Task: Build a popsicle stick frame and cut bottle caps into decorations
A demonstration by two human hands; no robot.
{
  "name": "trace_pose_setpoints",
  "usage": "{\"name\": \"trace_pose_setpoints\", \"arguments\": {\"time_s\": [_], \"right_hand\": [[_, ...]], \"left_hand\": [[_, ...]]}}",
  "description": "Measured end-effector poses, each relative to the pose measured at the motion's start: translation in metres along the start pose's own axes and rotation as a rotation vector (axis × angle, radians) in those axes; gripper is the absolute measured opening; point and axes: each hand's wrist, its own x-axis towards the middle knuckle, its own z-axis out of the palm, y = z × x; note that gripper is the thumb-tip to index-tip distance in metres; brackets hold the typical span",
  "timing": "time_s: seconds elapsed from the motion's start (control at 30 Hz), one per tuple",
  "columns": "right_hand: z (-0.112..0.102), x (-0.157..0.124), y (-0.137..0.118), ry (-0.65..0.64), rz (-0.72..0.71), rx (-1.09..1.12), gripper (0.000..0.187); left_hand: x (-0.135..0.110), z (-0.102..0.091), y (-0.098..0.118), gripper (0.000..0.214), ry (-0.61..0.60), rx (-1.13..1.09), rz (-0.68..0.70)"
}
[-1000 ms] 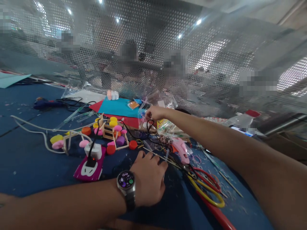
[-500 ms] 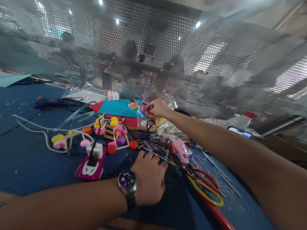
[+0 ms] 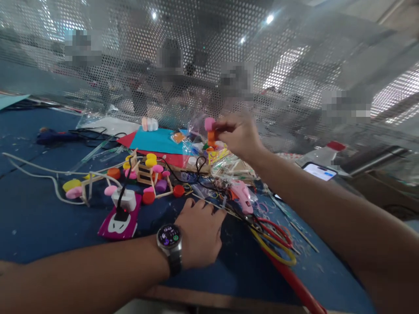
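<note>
My right hand [image 3: 240, 135] is raised over the back of the table, its thumb and fingers closed on a stack of pink and orange round pieces [image 3: 210, 131] that look like bottle caps. My left hand [image 3: 200, 231], with a watch [image 3: 169, 236] on the wrist, rests back-up on the blue table [image 3: 209, 279]. Its fingers are slightly apart and hold nothing I can see. Left of it stand small frames of wooden sticks [image 3: 144, 175] with colourful round caps [image 3: 178, 190]. A pink glue gun [image 3: 241, 197] lies to its right.
A purple power strip [image 3: 134, 218] with a white plug [image 3: 126, 199] sits left of my left hand. Red and blue sheets [image 3: 157, 141] lie at the back before a perforated screen [image 3: 203, 56]. Yellow-handled scissors [image 3: 288, 257] and a phone [image 3: 319, 172] lie at right.
My right hand has lifted out from the clutter and plastic at the back, bringing up the pink and orange pieces. My left hand stays on the table; the view has shifted slightly.
</note>
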Motion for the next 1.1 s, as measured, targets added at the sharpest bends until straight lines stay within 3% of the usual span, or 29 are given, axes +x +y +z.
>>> {"name": "trace_pose_setpoints", "arguments": {"time_s": [0.13,0.27,0.47,0.53,0.6,0.7,0.87,1.0,1.03,1.1], "right_hand": [[-0.04,-0.059,-0.002,0.037,-0.16,0.062,0.016],[-0.081,-0.109,0.008,0.084,-0.141,-0.008,0.016],[-0.125,-0.146,0.042,-0.021,-0.049,-0.204,0.017],[-0.132,-0.153,0.051,-0.195,-0.023,-0.33,0.024],[-0.134,-0.158,0.057,-0.401,-0.017,-0.42,0.031],[-0.132,-0.163,0.064,-0.548,-0.015,-0.441,0.036],[-0.129,-0.163,0.064,-0.558,-0.019,-0.531,0.035],[-0.108,-0.165,0.033,-0.468,-0.071,-0.579,0.033],[-0.098,-0.167,0.021,-0.479,-0.122,-0.552,0.032],[-0.076,-0.172,-0.001,-0.583,-0.367,-0.438,0.03]], "left_hand": [[0.003,0.0,0.0,0.051,-0.005,-0.012,-0.009],[0.007,-0.002,-0.001,0.048,-0.002,-0.013,-0.013],[0.009,-0.005,0.0,0.04,0.017,-0.042,0.017],[0.009,-0.005,0.001,0.039,0.035,-0.064,0.036],[0.007,-0.005,0.002,0.037,0.052,-0.078,0.054],[0.006,-0.005,0.003,0.033,0.059,-0.093,0.078],[0.005,-0.005,0.004,0.025,-0.038,-0.139,0.142],[0.005,-0.005,0.006,0.013,-0.007,-0.208,0.181],[0.005,-0.005,0.006,0.011,0.019,-0.23,0.182],[0.005,-0.007,0.006,0.012,0.083,-0.277,0.165]]}}
